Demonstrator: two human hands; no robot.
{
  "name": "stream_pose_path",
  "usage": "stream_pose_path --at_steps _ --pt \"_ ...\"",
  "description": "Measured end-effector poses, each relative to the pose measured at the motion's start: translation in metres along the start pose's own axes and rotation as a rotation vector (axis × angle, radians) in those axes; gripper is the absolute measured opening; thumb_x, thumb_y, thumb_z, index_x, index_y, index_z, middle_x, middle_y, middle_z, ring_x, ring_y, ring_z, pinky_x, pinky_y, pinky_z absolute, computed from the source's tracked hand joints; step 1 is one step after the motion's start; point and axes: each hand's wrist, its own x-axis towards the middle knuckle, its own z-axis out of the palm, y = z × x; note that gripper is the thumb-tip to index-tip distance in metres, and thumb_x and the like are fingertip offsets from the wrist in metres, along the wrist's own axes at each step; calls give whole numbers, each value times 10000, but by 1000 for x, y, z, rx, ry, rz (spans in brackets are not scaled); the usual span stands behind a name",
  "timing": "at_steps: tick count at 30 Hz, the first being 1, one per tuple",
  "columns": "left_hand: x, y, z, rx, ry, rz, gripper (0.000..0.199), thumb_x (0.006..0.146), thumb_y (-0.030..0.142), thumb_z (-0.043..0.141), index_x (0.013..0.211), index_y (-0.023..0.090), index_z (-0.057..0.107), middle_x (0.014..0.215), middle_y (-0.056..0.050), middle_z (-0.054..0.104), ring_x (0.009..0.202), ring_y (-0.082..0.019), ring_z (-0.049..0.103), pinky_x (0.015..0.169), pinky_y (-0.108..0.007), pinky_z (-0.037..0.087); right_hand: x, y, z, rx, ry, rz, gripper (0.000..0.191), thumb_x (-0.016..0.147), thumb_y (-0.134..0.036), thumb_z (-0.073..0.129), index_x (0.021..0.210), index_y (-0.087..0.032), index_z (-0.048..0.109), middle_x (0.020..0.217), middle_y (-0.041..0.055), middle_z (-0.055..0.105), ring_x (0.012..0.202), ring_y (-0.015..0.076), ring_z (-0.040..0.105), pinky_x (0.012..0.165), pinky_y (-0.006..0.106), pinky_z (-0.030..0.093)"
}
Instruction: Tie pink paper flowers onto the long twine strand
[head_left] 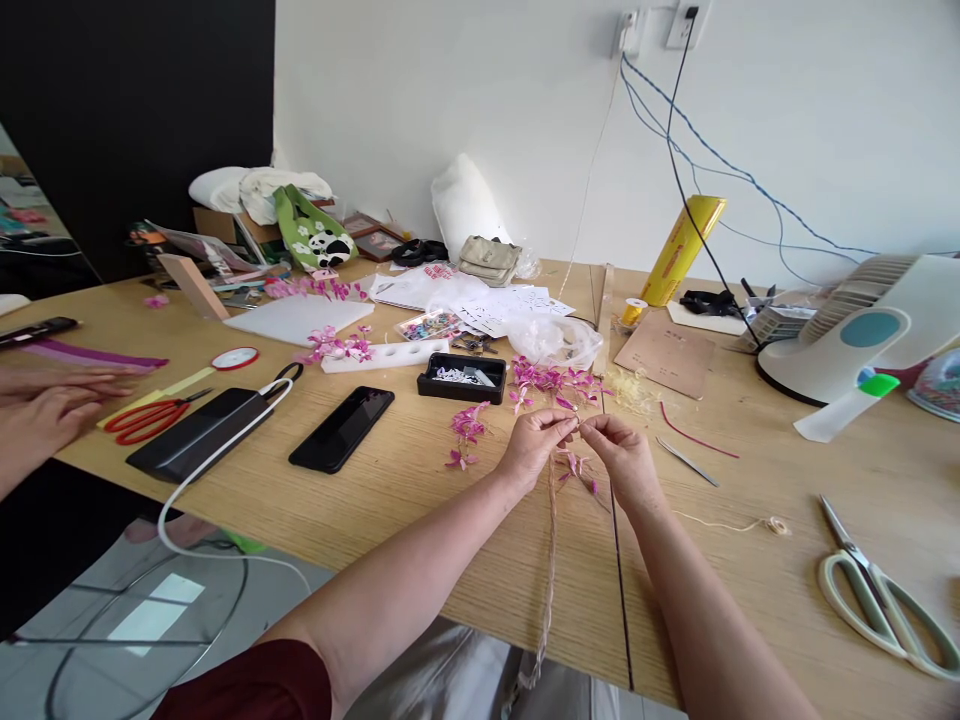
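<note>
Both hands (pixel 529 446) together (fingers (pixel 598 432) inward)

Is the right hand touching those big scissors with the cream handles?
Apart. The head view shows tabletop between the right hand and the big scissors, which lie farther to the right.

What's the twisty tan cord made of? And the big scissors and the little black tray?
Twisty tan cord: perhaps smooth fibre or ribbon, because slim strands wind together; I can't tell exactly.
Big scissors: silvery blades look like smooth metal; the pale, rounded handles are probably plastic.
Little black tray: likely hard plastic, fairly dull, with straight, evenly black walls.
</note>
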Motion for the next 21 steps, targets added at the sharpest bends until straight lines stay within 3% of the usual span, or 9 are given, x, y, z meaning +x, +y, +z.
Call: stream_pose_path --at_steps 11,16,21 --pt "0 3 -5 285 -7 185 56 704 213 587 687 163 603 631 6 521 624 -109 461 614 -222 349 -2 1 0 -14 58 -1 183 713 -347 616 646 -182 572 587 -32 485 568 105 425 569 243 329" --pt "-2 4 -5 301 -30 204 88 767 241 515 732 167 545 662 7 500 621 -105 461 603 -220 356 -2 -1 -3 -17 -78 35 190 744 -362 580 699 -184 629 677 -5 566 661 126 476 649 262 362" --pt "-4 5 -3 306 -140 145 125 795 279 479 769 158 501 672 12 467 629 -102 449 590 -217 358 0 3 -2 107 28 89 187 694 -353 645 817 -221 695 761 8 630 666 132 483 646 277 367"
